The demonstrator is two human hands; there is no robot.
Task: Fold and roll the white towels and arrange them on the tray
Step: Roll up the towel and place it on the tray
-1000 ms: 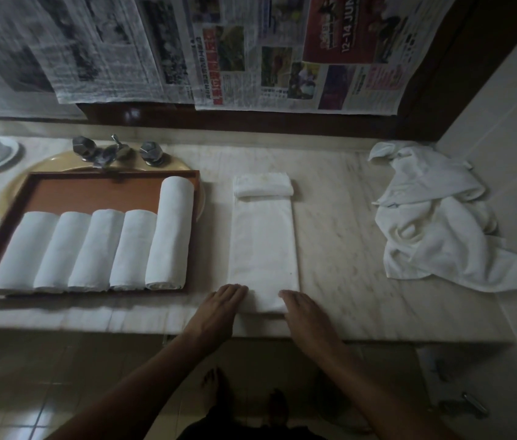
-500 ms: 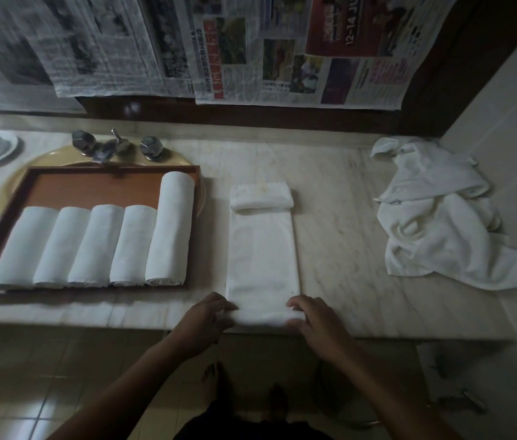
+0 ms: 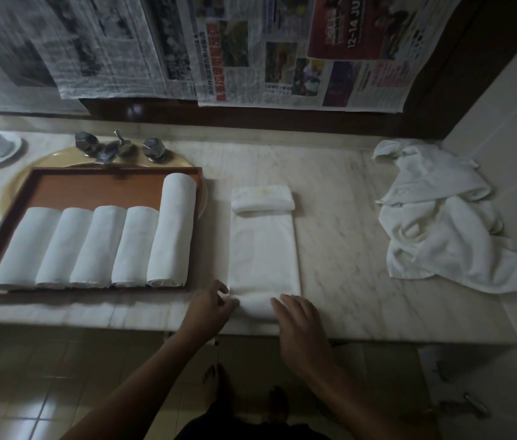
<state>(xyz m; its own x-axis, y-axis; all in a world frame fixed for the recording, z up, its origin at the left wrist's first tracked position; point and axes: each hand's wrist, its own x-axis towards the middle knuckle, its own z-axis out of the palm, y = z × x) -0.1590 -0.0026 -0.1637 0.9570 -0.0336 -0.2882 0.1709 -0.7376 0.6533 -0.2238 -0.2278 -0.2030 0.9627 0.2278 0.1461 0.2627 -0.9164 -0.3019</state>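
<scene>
White and folded into a long strip, the towel (image 3: 263, 249) lies on the marble tabletop (image 3: 339, 236) just right of the wooden tray (image 3: 92, 185), its near end turned into a small roll. The left hand (image 3: 209, 308) pinches the roll's left end with curled fingers; the right hand (image 3: 298, 325) rests on its right end, fingers straight. Five rolled towels (image 3: 92, 246) lie side by side in the tray; crumpled towels (image 3: 441, 223) are heaped far right.

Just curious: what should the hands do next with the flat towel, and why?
Probably roll the folded towel forward: the left hand and right hand are on a small roll at its near end, and the rest lies flat.
</scene>
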